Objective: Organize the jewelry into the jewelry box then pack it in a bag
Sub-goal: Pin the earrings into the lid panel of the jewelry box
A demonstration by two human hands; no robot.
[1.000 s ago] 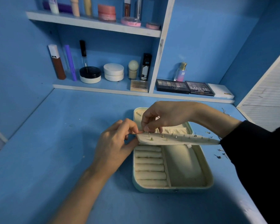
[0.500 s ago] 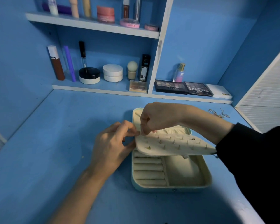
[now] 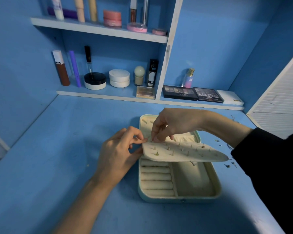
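Observation:
A mint jewelry box (image 3: 179,199) lies open on the blue table, with cream ring rolls on its left and a bare compartment on its right. A cream earring panel (image 3: 184,152) studded with several earring posts is lifted flat over the box. My left hand (image 3: 120,152) pinches the panel's left edge. My right hand (image 3: 172,125) reaches over from the right, its fingertips pinched at the panel's top left corner; what they hold is too small to tell. Loose earrings (image 3: 227,165) lie on the table to the right of the box.
Shelves at the back carry cosmetics: jars (image 3: 119,80), tubes, a perfume bottle (image 3: 188,78) and eyeshadow palettes (image 3: 208,95). A white slatted panel (image 3: 281,105) stands at the right. A small chain (image 3: 234,119) lies near the right wall. No bag is in view.
The earring panel has tilted so that more of its studded face shows. Both hands stay at its left end, with the right fingertips still at the top corner.

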